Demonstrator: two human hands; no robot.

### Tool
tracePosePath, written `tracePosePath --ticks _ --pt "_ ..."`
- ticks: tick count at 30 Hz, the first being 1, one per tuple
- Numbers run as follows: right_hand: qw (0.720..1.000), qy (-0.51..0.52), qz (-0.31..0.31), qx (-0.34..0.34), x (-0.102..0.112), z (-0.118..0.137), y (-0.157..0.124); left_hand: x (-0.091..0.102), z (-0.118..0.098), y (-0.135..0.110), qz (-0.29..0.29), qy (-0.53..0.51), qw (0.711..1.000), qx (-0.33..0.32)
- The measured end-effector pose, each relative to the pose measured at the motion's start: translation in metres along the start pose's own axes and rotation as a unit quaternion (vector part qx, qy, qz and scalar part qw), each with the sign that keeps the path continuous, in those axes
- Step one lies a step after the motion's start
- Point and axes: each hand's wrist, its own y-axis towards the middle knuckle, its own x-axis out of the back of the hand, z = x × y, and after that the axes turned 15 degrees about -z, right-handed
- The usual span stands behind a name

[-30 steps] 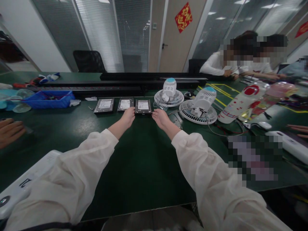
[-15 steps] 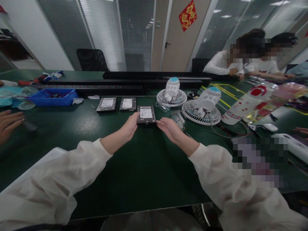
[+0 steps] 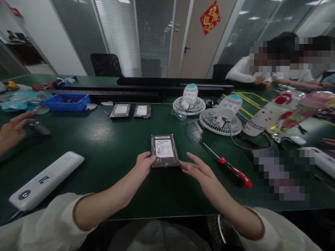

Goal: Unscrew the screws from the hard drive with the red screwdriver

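A hard drive [image 3: 164, 150] with a white label lies face up at the middle of the green table, close in front of me. My left hand [image 3: 143, 166] grips its lower left corner, thumb on the top edge and the other fingers mostly hidden. At the opposite corner my right hand [image 3: 197, 168] has its fingers stretched out and its thumb apart, the fingertips at the drive's edge. A screwdriver [image 3: 231, 170] with a red and black handle lies to the right, its tip by several small screws [image 3: 195, 136].
Farther back lie a second hard drive [image 3: 120, 111] and a third hard drive [image 3: 142, 110]. Two white fans [image 3: 222, 118] and a bottle [image 3: 270, 113] stand right; a blue bin [image 3: 66, 102] and a white device [image 3: 47, 181] are left. Another person's hand [image 3: 13, 130] reaches in from the left.
The hard drive has come toward me from the row of drives, with both hands drawn back alongside it. The screwdriver and the white device, covered by my arms before, now show.
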Motion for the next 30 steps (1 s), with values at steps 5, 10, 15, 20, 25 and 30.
tracePosePath --ticks 5,10,15,20,25,30 --pt "0.998 -0.05 -0.028 0.023 0.021 -0.025 -0.032 0.02 0.001 -0.04 0.03 0.002 0.999 0.028" --pt "0.997 -0.056 -0.031 0.033 0.032 -0.038 -0.05 0.041 -0.014 -0.051 0.106 -0.001 0.991 0.086" --pt "0.996 -0.055 -0.025 0.073 0.032 -0.048 -0.051 0.046 -0.025 -0.033 0.151 0.031 0.983 0.098" --pt "0.974 -0.138 0.001 0.177 0.04 -0.044 -0.047 0.051 -0.037 -0.025 0.185 0.101 0.975 0.065" --pt "0.77 -0.354 -0.167 0.505 0.087 0.001 -0.01 0.043 -0.061 0.004 0.103 0.292 0.948 -0.068" --pt "0.587 -0.615 -0.214 0.482 0.135 0.011 0.039 0.022 -0.066 0.053 -0.029 0.347 0.911 -0.219"
